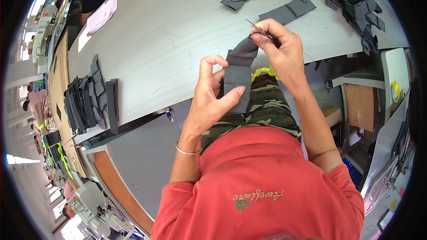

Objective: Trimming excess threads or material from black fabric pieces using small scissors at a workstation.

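A folded strip of dark grey fabric [239,74] with stitched edges hangs between my hands over the near edge of the table. My left hand [208,93] is closed around its lower part, thumb pressed on the front. In my right hand [283,53] the strip's upper end is pinched between thumb and fingers. The same hand also holds a slim, pointed dark metal tool [255,26], its tip sticking out past the fingers to the upper left. Most of the tool is hidden in the palm, so its exact kind is unclear.
More dark grey strips [284,11] lie at the table's far side, with a large heap [351,6] at right. A row of folded pieces [91,100] sits left on the pale table [147,53]. Pink sheets [102,15] lie far left. Cardboard boxes [359,106] stand under the right side.
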`<state>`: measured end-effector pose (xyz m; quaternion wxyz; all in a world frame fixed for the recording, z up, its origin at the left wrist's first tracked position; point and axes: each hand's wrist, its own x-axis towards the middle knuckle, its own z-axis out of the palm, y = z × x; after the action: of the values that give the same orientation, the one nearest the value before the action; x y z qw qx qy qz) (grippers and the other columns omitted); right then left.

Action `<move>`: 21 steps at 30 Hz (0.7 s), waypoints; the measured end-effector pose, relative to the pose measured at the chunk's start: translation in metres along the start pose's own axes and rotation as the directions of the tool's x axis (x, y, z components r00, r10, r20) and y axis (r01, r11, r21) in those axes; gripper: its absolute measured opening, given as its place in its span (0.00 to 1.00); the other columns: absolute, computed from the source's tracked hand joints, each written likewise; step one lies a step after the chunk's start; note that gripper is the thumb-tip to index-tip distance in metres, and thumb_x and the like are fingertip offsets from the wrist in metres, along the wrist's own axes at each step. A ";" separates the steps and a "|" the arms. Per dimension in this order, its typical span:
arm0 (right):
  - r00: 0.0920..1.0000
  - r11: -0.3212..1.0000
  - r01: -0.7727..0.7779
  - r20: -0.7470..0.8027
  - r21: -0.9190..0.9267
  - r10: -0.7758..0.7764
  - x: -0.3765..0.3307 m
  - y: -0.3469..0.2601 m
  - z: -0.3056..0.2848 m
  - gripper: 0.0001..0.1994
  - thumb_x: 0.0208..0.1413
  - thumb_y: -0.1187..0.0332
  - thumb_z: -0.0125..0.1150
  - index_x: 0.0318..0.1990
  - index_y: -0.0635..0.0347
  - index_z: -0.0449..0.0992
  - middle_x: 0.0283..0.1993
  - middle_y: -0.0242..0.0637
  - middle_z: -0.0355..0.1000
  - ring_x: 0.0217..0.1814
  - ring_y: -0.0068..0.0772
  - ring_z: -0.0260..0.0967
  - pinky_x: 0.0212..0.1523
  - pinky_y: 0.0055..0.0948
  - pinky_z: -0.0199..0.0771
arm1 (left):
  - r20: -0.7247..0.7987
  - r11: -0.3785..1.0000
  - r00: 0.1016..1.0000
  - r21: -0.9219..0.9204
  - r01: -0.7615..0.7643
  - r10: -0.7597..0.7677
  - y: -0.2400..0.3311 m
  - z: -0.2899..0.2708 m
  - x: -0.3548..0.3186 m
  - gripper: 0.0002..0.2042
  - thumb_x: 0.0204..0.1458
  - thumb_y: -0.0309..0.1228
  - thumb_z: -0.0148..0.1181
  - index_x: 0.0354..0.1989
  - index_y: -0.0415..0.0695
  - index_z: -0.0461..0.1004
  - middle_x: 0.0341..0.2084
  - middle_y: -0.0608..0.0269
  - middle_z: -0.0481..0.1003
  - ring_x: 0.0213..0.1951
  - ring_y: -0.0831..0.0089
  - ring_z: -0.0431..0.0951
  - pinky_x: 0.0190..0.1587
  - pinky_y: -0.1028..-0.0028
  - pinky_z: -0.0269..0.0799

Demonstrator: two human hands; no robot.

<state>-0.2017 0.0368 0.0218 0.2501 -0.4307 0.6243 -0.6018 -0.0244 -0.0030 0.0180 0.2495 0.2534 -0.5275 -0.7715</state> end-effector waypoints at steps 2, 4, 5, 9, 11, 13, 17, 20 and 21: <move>1.000 1.000 -0.004 -0.007 0.016 0.004 0.000 -0.001 0.001 0.03 0.51 0.75 0.60 0.31 0.66 0.74 0.22 0.28 0.68 0.25 0.15 0.58 0.27 0.20 0.62 | -0.025 0.998 0.999 0.062 0.029 -0.027 0.004 -0.004 0.003 0.21 0.52 0.23 0.58 0.54 0.38 0.59 0.40 0.46 0.76 0.42 0.69 0.77 0.43 0.71 0.75; 1.000 0.999 -0.007 -0.015 0.032 0.008 0.000 -0.001 0.001 0.03 0.51 0.75 0.61 0.31 0.66 0.75 0.22 0.28 0.69 0.26 0.15 0.58 0.27 0.20 0.61 | -0.041 0.995 0.997 0.069 0.074 -0.071 0.004 -0.006 0.007 0.23 0.53 0.25 0.58 0.56 0.37 0.57 0.40 0.47 0.76 0.41 0.69 0.77 0.43 0.71 0.75; 1.000 0.999 -0.014 -0.009 0.040 0.015 -0.002 0.000 0.000 0.03 0.51 0.75 0.61 0.31 0.67 0.75 0.22 0.28 0.69 0.26 0.14 0.59 0.27 0.20 0.62 | -0.061 0.990 0.991 0.075 0.122 -0.117 0.003 -0.007 0.009 0.26 0.53 0.28 0.58 0.59 0.36 0.56 0.39 0.47 0.76 0.40 0.70 0.78 0.43 0.71 0.75; 0.999 1.000 0.006 0.053 0.014 -0.007 -0.015 -0.007 -0.002 0.04 0.50 0.75 0.62 0.33 0.66 0.76 0.22 0.28 0.70 0.27 0.14 0.60 0.28 0.18 0.62 | -0.127 0.980 0.978 0.093 0.177 -0.164 -0.002 -0.014 0.015 0.12 0.59 0.30 0.53 0.44 0.34 0.73 0.28 0.69 0.75 0.27 0.87 0.69 0.29 0.85 0.64; 0.990 0.998 -0.010 0.138 0.069 0.001 -0.028 0.006 0.001 0.09 0.45 0.82 0.56 0.35 0.64 0.78 0.25 0.31 0.73 0.27 0.17 0.67 0.27 0.21 0.66 | -0.178 0.989 0.978 0.077 0.127 -0.111 -0.003 -0.010 0.018 0.11 0.59 0.31 0.52 0.41 0.34 0.74 0.25 0.72 0.74 0.25 0.89 0.67 0.27 0.85 0.61; 0.968 0.987 0.119 0.232 -0.109 -0.091 -0.036 0.010 0.001 0.14 0.41 0.83 0.54 0.35 0.61 0.79 0.26 0.35 0.73 0.26 0.26 0.70 0.26 0.24 0.68 | -0.231 0.995 0.971 0.062 0.079 -0.063 -0.004 -0.010 0.019 0.11 0.60 0.31 0.51 0.38 0.35 0.76 0.22 0.74 0.73 0.23 0.90 0.65 0.25 0.85 0.58; 0.971 0.978 0.155 0.202 -0.137 -0.125 -0.041 0.018 0.006 0.15 0.39 0.82 0.55 0.36 0.58 0.79 0.26 0.38 0.73 0.25 0.34 0.69 0.26 0.26 0.69 | -0.268 0.993 0.962 0.094 0.078 -0.050 -0.012 -0.016 0.021 0.12 0.59 0.33 0.53 0.35 0.36 0.77 0.20 0.76 0.71 0.22 0.91 0.62 0.24 0.85 0.56; 0.970 0.974 0.110 0.234 -0.196 -0.063 -0.038 0.020 0.005 0.15 0.40 0.82 0.55 0.36 0.58 0.79 0.26 0.37 0.73 0.25 0.35 0.69 0.27 0.27 0.70 | -0.284 0.986 0.958 0.140 0.088 -0.046 -0.010 -0.014 0.021 0.12 0.58 0.33 0.54 0.33 0.36 0.77 0.19 0.78 0.69 0.22 0.91 0.61 0.23 0.85 0.54; 0.968 0.975 0.119 0.239 -0.189 -0.072 -0.037 0.020 0.005 0.14 0.40 0.81 0.56 0.36 0.58 0.79 0.26 0.37 0.73 0.25 0.35 0.69 0.27 0.27 0.70 | -0.287 0.984 0.956 0.147 0.105 -0.059 -0.009 -0.012 0.021 0.12 0.58 0.33 0.55 0.32 0.36 0.77 0.19 0.78 0.68 0.22 0.91 0.60 0.22 0.85 0.52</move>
<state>-0.1843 0.0631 -0.0057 0.2467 -0.5504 0.6273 -0.4927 -0.0330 -0.0227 0.0034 0.2687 0.4016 -0.5360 -0.6923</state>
